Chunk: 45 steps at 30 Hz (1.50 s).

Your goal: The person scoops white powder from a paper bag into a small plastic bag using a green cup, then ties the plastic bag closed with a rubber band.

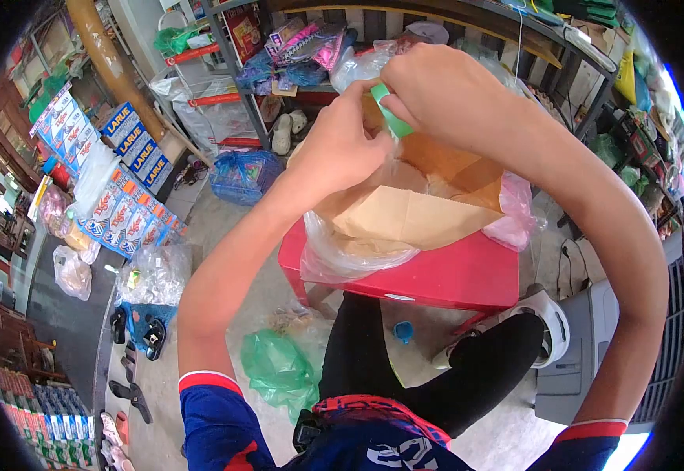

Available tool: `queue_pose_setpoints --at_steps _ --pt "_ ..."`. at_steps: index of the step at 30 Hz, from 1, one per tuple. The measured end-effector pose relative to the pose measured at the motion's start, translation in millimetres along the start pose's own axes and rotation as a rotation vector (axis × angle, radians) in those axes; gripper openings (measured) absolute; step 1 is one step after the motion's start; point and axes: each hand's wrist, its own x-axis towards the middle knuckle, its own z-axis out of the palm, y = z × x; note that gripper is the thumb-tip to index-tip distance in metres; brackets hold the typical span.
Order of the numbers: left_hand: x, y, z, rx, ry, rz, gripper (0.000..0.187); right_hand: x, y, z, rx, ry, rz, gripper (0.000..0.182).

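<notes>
My right hand [434,88] is closed on a bright green band-like piece [390,112], whose exact kind I cannot make out. Close against it, my left hand [348,147] has its fingers curled together at the green piece; what they pinch is hidden. Both hands are above an open brown paper bag [405,218], with its mouth facing up and its inside partly hidden by my hands. The paper bag rests on a red plastic table [460,275], and clear plastic film [350,259] hangs out beneath it. Pinkish plastic [511,212] bulges out at its right.
A grey air cooler [577,353] stands at the right. On the floor lie a green plastic bag [279,369], a blue cup [403,331] and several sandals [153,337]. Beer cartons [134,149] are stacked at the left. Loaded shelves [303,47] stand behind the table.
</notes>
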Motion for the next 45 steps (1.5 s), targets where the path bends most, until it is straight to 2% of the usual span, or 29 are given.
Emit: queue_pose_setpoints --at_steps 19,22,37,40,43,45 --pt "0.4 1.0 0.5 -0.032 -0.008 -0.035 0.077 4.3 0.8 -7.1 -0.082 0.086 -0.078 0.015" --pt "-0.7 1.6 1.8 -0.055 0.063 -0.061 0.064 3.6 -0.1 -8.9 -0.105 0.086 -0.085 0.015" --pt "0.0 4.7 -0.5 -0.027 0.014 -0.060 0.077 -12.5 5.3 -13.2 -0.047 0.134 -0.080 0.014" --pt "0.4 -3.8 -0.3 0.043 0.037 -0.020 0.078 -33.1 2.9 -24.0 0.126 0.055 0.036 0.024" --pt "-5.0 1.3 -0.7 0.078 0.036 -0.017 0.075 -45.9 4.7 -27.1 0.236 -0.303 0.179 0.027" --pt "-7.6 5.6 -1.1 0.171 0.021 -0.002 0.072 -50.4 15.1 -5.8 0.249 -0.468 0.139 0.027"
